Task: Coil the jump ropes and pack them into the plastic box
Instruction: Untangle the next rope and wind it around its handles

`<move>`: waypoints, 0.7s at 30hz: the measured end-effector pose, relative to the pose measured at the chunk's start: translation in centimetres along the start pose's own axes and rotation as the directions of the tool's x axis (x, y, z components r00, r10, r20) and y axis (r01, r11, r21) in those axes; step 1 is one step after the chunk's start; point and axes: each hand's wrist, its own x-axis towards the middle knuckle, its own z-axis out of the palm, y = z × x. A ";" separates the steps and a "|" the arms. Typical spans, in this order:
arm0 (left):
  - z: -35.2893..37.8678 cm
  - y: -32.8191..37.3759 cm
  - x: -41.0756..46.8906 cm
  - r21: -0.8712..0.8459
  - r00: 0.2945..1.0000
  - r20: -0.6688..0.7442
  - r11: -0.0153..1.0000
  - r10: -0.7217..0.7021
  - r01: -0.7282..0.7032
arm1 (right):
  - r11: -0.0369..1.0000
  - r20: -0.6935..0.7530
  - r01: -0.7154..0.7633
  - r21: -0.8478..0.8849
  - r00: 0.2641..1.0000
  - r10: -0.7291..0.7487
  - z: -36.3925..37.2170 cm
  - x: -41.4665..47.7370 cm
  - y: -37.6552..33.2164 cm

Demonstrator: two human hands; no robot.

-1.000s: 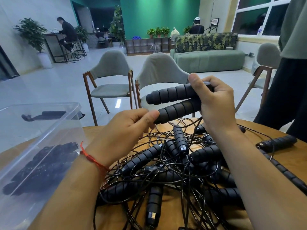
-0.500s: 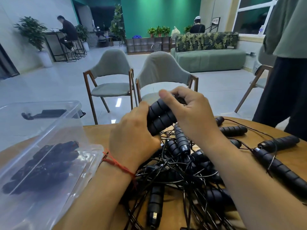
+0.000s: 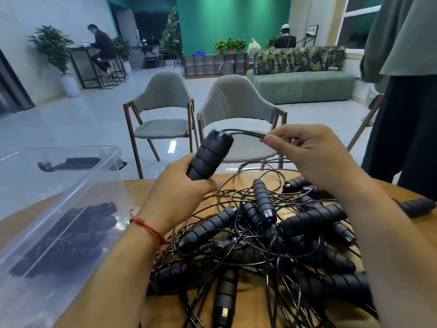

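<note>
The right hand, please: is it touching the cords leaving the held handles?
Touching: the head view shows the right hand pinching the cords between thumb and finger.

Left hand (image 3: 179, 197) fisted round handles (image 3: 208, 157) aimed at 1 o'clock, right hand (image 3: 314, 159) at its 2 o'clock, thumb and forefinger pinching cords (image 3: 246, 133), both forearms bare, reaching forward

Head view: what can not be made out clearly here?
Head view only:
- Held handles: lower ends inside the left hand.
- Ropes in the plastic box: blurred by its cloudy wall; number unclear.
- Tangled pile: partly under the right forearm, cut at the bottom edge.
- Cords the right hand pinches: path into pile untraceable.
</note>
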 end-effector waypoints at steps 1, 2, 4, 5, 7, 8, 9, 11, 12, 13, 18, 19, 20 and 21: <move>-0.2 0.1 0.0 -0.133 0.999 0.046 0.991 -0.019 0.025 | 1.000 -0.029 0.010 0.003 1.000 -0.010 -0.2 0.0 0.1; -0.3 0.3 -0.1 -0.289 0.995 0.095 0.956 -0.025 0.052 | 1.000 -0.051 0.016 0.016 0.999 -0.015 -0.2 0.0 0.1; 0.1 1.0 -0.3 -0.599 0.984 0.178 0.793 -0.003 0.111 | 0.998 -0.064 0.026 0.059 0.998 -0.022 0.5 0.0 -0.4; 0.5 1.4 -0.5 -0.695 0.982 0.187 0.708 0.012 0.124 | 0.997 -0.059 0.033 0.070 0.998 -0.029 1.1 -0.1 -0.7; 1.6 2.2 -0.6 -0.819 0.988 0.152 0.564 0.030 0.108 | 0.998 -0.013 0.051 0.049 0.999 -0.050 3.3 -0.4 -1.7; 2.0 2.6 -0.7 -0.863 0.993 0.117 0.496 0.010 0.096 | 0.998 0.024 0.059 0.033 0.998 -0.060 4.5 -0.7 -2.2; 2.3 2.9 -0.7 -0.900 0.997 0.077 0.429 -0.032 0.083 | 0.998 0.061 0.066 0.018 0.996 -0.067 5.7 -1.0 -2.5; 2.3 3.4 -0.6 -0.943 0.994 0.020 0.329 -0.105 0.054 | 0.998 0.127 0.066 -0.020 0.990 -0.063 7.8 -1.9 -2.7; 2.1 3.5 -0.5 -0.955 0.993 0.008 0.294 -0.114 0.042 | 0.996 0.164 0.071 -0.053 0.985 -0.061 8.6 -2.2 -2.5; 1.8 3.5 -0.4 -0.965 0.994 0.005 0.259 -0.113 0.035 | 0.992 0.210 0.076 -0.097 0.976 -0.054 9.2 -2.5 -2.3; -0.6 2.6 0.1 -0.986 0.991 -0.050 0.163 -0.126 -0.029 | 0.967 0.393 0.071 -0.245 0.919 0.032 9.2 -2.6 -1.5; -1.1 2.3 0.3 -0.986 0.989 -0.069 0.158 -0.131 -0.048 | 0.966 0.408 0.064 -0.251 0.912 0.046 8.7 -2.4 -1.4; -1.6 1.9 0.6 -0.986 0.985 -0.089 0.155 -0.146 -0.066 | 0.968 0.418 0.047 -0.247 0.906 0.062 8.0 -2.1 -1.3; -2.1 1.5 0.8 -0.985 0.980 -0.103 0.152 -0.169 -0.078 | 0.971 0.423 0.029 -0.238 0.903 0.076 7.2 -1.8 -1.2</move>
